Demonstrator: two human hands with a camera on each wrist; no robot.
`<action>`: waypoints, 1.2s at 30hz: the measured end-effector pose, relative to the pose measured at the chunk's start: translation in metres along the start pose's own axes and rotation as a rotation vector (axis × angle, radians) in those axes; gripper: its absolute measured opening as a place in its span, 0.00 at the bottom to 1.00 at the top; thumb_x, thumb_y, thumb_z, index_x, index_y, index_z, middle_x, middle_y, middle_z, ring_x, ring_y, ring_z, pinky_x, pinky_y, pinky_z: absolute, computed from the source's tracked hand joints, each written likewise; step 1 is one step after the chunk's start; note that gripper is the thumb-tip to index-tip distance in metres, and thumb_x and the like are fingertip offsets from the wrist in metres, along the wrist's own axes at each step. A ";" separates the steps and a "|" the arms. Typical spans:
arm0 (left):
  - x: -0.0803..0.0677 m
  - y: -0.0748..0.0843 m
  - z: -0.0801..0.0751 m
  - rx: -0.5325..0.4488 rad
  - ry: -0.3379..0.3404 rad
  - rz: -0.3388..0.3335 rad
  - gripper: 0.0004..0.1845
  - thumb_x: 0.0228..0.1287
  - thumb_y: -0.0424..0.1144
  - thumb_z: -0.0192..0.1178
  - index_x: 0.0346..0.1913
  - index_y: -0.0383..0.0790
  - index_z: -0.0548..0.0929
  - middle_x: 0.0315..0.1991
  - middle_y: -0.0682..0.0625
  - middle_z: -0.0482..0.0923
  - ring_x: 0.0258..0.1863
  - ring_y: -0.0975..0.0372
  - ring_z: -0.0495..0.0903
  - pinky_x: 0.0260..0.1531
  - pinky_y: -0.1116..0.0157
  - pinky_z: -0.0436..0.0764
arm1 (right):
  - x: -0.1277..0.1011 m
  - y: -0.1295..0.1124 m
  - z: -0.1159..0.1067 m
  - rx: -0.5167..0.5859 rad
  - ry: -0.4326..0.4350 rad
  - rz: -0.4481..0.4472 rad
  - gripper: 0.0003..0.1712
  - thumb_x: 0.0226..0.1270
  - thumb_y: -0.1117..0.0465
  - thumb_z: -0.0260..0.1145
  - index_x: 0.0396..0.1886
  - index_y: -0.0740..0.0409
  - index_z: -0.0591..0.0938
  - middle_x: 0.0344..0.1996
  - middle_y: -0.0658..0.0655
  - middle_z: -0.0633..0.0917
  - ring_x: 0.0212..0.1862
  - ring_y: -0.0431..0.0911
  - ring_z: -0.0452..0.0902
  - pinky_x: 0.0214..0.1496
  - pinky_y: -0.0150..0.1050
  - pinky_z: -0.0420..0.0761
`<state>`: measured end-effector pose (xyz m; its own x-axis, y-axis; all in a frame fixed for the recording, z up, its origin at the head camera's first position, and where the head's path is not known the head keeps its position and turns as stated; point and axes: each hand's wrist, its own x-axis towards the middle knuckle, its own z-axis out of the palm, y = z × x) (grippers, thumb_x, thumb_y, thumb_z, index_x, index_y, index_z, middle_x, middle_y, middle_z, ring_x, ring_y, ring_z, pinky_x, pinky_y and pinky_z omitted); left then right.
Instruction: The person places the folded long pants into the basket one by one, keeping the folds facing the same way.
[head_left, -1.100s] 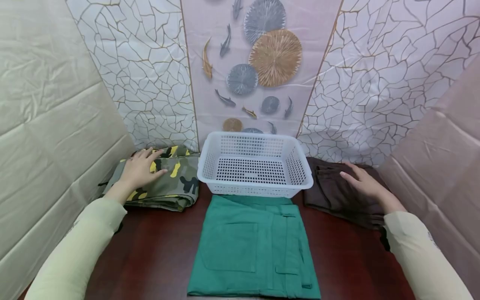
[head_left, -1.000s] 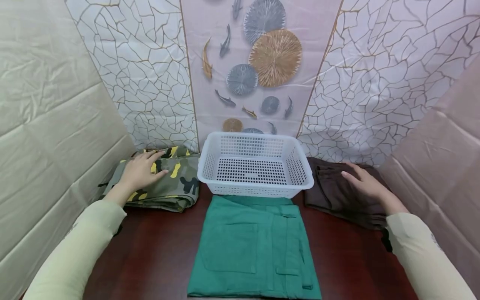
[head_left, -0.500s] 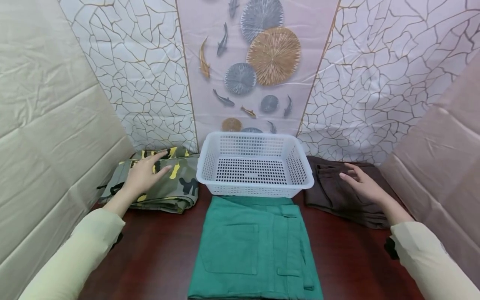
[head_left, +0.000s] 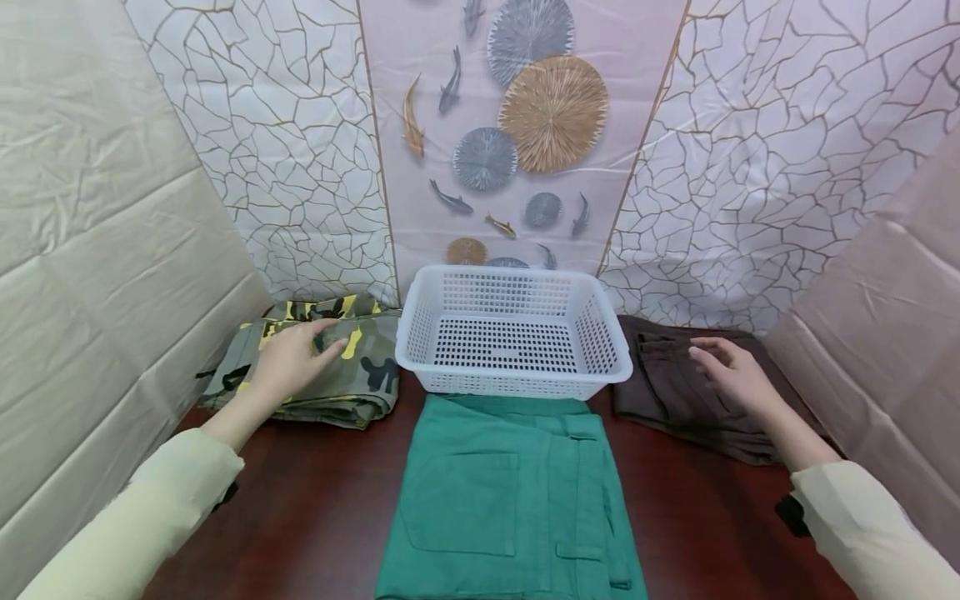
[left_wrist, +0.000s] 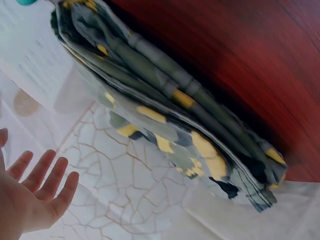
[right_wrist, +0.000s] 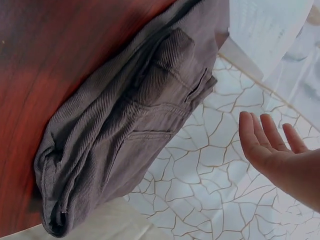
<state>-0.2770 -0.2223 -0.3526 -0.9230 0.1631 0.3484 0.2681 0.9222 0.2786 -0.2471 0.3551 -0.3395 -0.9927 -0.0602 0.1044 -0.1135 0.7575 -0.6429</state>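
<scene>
A folded camouflage garment [head_left: 363, 375] lies at the back left of the dark red table [head_left: 300, 517]. My left hand [head_left: 296, 360] hovers just over it with relaxed fingers; in the left wrist view the left hand [left_wrist: 35, 192] is spread and clear of the camouflage cloth [left_wrist: 165, 110]. At the back right lies a folded brown corduroy garment [head_left: 667, 387]. My right hand [head_left: 731, 371] is over it, fingers straight; the right wrist view shows the right hand [right_wrist: 272, 147] apart from the brown fabric [right_wrist: 125, 130]. Neither hand holds anything.
A white perforated plastic basket [head_left: 517, 382], with nothing inside, stands at the back centre between the two garments. A folded green garment [head_left: 510, 492] lies in front of it. Fabric backdrops close in on the left, back and right sides.
Both hands have drawn back toward me a little and lifted off the garments they lay on. The clothes and basket have stayed put.
</scene>
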 end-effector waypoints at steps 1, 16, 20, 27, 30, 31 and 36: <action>-0.002 0.003 0.000 -0.015 0.011 0.006 0.26 0.67 0.52 0.55 0.59 0.38 0.76 0.29 0.40 0.82 0.15 0.58 0.72 0.15 0.65 0.65 | -0.002 -0.001 0.000 0.020 -0.010 0.008 0.33 0.76 0.48 0.42 0.67 0.72 0.61 0.56 0.78 0.71 0.47 0.51 0.78 0.39 0.38 0.82; -0.019 0.027 0.009 -0.430 -0.084 -0.072 0.16 0.67 0.42 0.57 0.49 0.35 0.84 0.43 0.38 0.84 0.38 0.52 0.83 0.29 0.64 0.78 | -0.025 -0.011 0.016 0.161 -0.117 0.073 0.32 0.76 0.52 0.46 0.65 0.76 0.61 0.52 0.76 0.75 0.36 0.24 0.75 0.39 0.34 0.83; -0.027 0.028 0.014 -0.442 -0.087 -0.066 0.15 0.65 0.39 0.59 0.49 0.33 0.83 0.39 0.39 0.85 0.35 0.53 0.84 0.27 0.65 0.79 | -0.027 -0.014 0.023 0.166 -0.190 0.103 0.33 0.76 0.51 0.46 0.65 0.76 0.61 0.52 0.75 0.76 0.40 0.34 0.80 0.41 0.36 0.83; -0.039 0.034 0.025 -0.458 -0.125 -0.057 0.16 0.62 0.37 0.62 0.50 0.31 0.82 0.35 0.39 0.85 0.31 0.54 0.85 0.29 0.62 0.82 | -0.035 -0.017 0.036 0.227 -0.313 0.134 0.32 0.76 0.53 0.47 0.66 0.77 0.60 0.53 0.73 0.76 0.44 0.42 0.81 0.44 0.39 0.83; -0.043 0.038 0.029 -0.492 -0.142 -0.057 0.16 0.62 0.36 0.62 0.50 0.30 0.82 0.36 0.39 0.85 0.32 0.53 0.85 0.30 0.61 0.83 | -0.037 -0.018 0.040 0.277 -0.331 0.139 0.32 0.76 0.55 0.48 0.65 0.78 0.60 0.51 0.71 0.77 0.42 0.38 0.81 0.44 0.38 0.83; -0.043 0.039 0.030 -0.507 -0.150 -0.062 0.16 0.62 0.36 0.62 0.50 0.31 0.82 0.36 0.39 0.85 0.33 0.53 0.85 0.30 0.62 0.83 | -0.037 -0.018 0.041 0.290 -0.334 0.137 0.32 0.76 0.55 0.49 0.65 0.78 0.60 0.50 0.70 0.78 0.42 0.37 0.81 0.44 0.38 0.83; -0.047 0.044 0.035 -0.612 -0.217 -0.096 0.18 0.63 0.37 0.62 0.52 0.29 0.80 0.36 0.38 0.85 0.33 0.52 0.84 0.29 0.64 0.81 | -0.041 -0.019 0.050 0.335 -0.332 0.133 0.31 0.74 0.56 0.51 0.65 0.78 0.60 0.48 0.66 0.80 0.42 0.40 0.82 0.44 0.38 0.83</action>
<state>-0.2315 -0.1776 -0.3883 -0.9682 0.2162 0.1261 0.2313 0.5804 0.7808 -0.2064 0.3111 -0.3696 -0.9525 -0.2224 -0.2080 0.0626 0.5255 -0.8485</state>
